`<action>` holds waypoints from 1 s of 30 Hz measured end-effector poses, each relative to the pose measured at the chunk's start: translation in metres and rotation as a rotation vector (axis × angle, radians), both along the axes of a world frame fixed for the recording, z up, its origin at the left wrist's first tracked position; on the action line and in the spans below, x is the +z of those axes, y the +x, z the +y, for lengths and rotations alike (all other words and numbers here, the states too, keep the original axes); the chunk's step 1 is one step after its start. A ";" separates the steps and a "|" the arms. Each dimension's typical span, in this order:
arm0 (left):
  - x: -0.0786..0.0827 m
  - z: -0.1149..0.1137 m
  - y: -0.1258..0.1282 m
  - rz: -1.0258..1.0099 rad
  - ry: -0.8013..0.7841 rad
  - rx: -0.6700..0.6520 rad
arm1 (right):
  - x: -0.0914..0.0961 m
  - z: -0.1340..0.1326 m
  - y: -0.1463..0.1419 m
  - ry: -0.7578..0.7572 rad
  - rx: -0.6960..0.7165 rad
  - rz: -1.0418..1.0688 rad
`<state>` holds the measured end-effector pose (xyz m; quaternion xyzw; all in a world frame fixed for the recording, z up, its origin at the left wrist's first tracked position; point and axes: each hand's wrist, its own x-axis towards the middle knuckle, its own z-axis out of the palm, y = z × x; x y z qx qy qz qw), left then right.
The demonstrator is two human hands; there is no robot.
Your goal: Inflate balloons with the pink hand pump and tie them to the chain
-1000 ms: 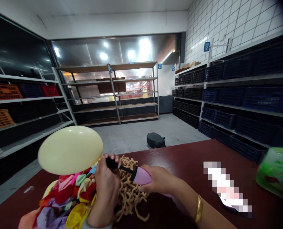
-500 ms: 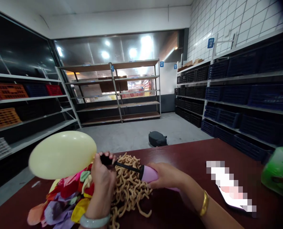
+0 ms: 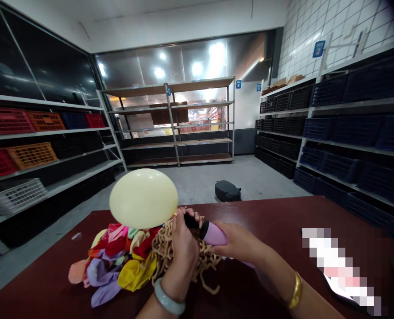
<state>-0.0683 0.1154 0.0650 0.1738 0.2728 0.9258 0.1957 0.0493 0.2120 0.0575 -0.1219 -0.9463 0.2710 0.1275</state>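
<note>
A pale yellow inflated balloon [image 3: 144,198] sticks out to the left from my left hand [image 3: 185,239]. That hand is closed around the black end of a balloon pump, with the balloon's neck at its fingers. My right hand [image 3: 233,241] wraps round the pink barrel of the balloon pump [image 3: 216,234]. Both parts of the pump sit close together, and no rod shows between them. Beneath my hands lies a heap of tan, curly stick-like pieces [image 3: 164,243]. Left of it is a pile of limp coloured balloons [image 3: 135,272].
A dark red table [image 3: 266,217] carries everything. On its right lies a flat, blurred-out object [image 3: 341,270]. A dark grey bag-like object [image 3: 228,190] rests on the floor beyond. Shelves with blue crates [image 3: 339,168] stand right, and coloured crates [image 3: 32,155] left.
The pump has been pushed together: the black rod that showed between my hands is gone from sight. My view has turned left, so hands and balloon appear further right.
</note>
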 end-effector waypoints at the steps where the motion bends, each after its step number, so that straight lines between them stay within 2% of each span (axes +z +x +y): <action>1: 0.001 -0.001 0.000 0.011 -0.001 0.007 | -0.001 -0.001 -0.001 -0.008 -0.005 0.013; 6: 0.013 -0.009 -0.014 0.067 -0.025 0.017 | 0.001 -0.003 -0.002 -0.088 0.007 0.017; 13: 0.032 -0.043 -0.073 0.051 0.029 0.123 | 0.005 0.002 0.002 -0.092 0.077 -0.035; 18: 0.034 -0.059 -0.099 0.039 0.074 0.181 | 0.005 0.009 0.005 -0.105 0.116 -0.067; 23: 0.026 -0.045 -0.091 0.006 0.074 0.185 | 0.007 0.013 0.009 -0.068 0.084 -0.062; 30: 0.005 -0.012 -0.042 0.014 -0.003 0.112 | 0.006 0.009 0.006 -0.031 0.024 -0.069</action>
